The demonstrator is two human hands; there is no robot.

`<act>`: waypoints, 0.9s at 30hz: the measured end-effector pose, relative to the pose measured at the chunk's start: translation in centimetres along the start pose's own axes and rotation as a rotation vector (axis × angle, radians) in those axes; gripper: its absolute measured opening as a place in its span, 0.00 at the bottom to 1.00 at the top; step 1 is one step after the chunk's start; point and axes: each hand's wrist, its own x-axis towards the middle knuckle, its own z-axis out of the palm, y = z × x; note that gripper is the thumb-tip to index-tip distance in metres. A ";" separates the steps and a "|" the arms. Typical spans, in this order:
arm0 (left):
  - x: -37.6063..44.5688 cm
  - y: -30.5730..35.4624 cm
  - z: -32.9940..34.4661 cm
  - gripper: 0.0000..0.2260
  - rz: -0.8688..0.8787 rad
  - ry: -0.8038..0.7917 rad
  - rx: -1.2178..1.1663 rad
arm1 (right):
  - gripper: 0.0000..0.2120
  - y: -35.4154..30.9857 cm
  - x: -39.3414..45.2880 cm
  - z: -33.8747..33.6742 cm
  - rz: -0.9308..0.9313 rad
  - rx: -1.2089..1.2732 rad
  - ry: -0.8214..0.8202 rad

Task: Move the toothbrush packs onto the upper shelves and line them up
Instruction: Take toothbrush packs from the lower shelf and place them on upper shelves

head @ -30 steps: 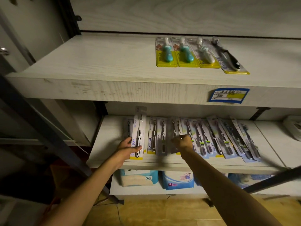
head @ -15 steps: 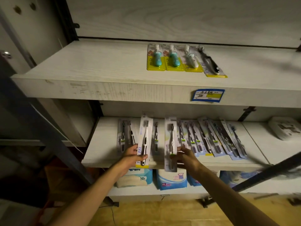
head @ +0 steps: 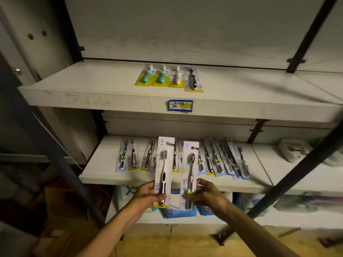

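Note:
My left hand (head: 146,194) grips the bottom of a white toothbrush pack (head: 164,167) held upright in front of the middle shelf (head: 104,173). My right hand (head: 206,194) pinches the bottom of a pale blue toothbrush pack (head: 189,169) beside it. Behind them, several more packs (head: 220,160) lie fanned out on the middle shelf. On the upper shelf (head: 92,84) several packs (head: 168,77) lie side by side near the centre, three with yellow cards and one with a dark brush.
A blue price label (head: 180,105) sticks to the upper shelf's front edge. Dark metal struts (head: 289,182) cross at the right and a blue post (head: 55,154) at the left. Tissue packs (head: 178,212) sit on the bottom shelf. A white round object (head: 294,150) rests at the right.
Both hands have lifted their packs off the middle shelf and drawn them toward me, now held upright below the shelf edge. The view has tilted upward.

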 end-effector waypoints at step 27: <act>-4.5 31.7 12.8 0.09 0.530 0.107 0.181 | 0.10 -24.8 -11.5 -9.4 -0.593 0.003 0.095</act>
